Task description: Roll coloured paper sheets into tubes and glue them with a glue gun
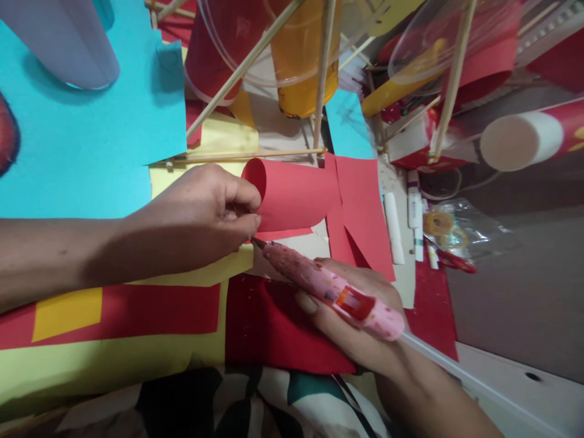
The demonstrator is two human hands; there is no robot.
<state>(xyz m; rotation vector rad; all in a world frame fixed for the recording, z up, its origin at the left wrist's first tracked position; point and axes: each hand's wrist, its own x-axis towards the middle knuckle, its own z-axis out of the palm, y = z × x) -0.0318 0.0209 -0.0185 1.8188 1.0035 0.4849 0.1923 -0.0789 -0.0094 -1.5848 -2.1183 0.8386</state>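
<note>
My left hand (pixel 205 213) pinches the left end of a red paper (pixel 296 191) curled into a tube. Thumb and forefinger meet at the tube's lower edge. In my right hand (pixel 360 310) is a pink hot glue gun (pixel 301 271) with an orange switch, a long whitish glue stick running out of its rear. The gun's nozzle points up-left, close to my left thumb and the tube's edge. Whether the nozzle touches the paper I cannot tell. Flat red paper pieces (pixel 358 207) lie against the tube's right end.
Light blue card (pixel 91 158) covers the left side. Wooden sticks (pixel 246 67) form a frame at the back, near a red cup (pixel 214 61) and an orange cup (pixel 303 67). White markers (pixel 414 213) and a plastic bag of rubber bands (pixel 456 228) lie on the right.
</note>
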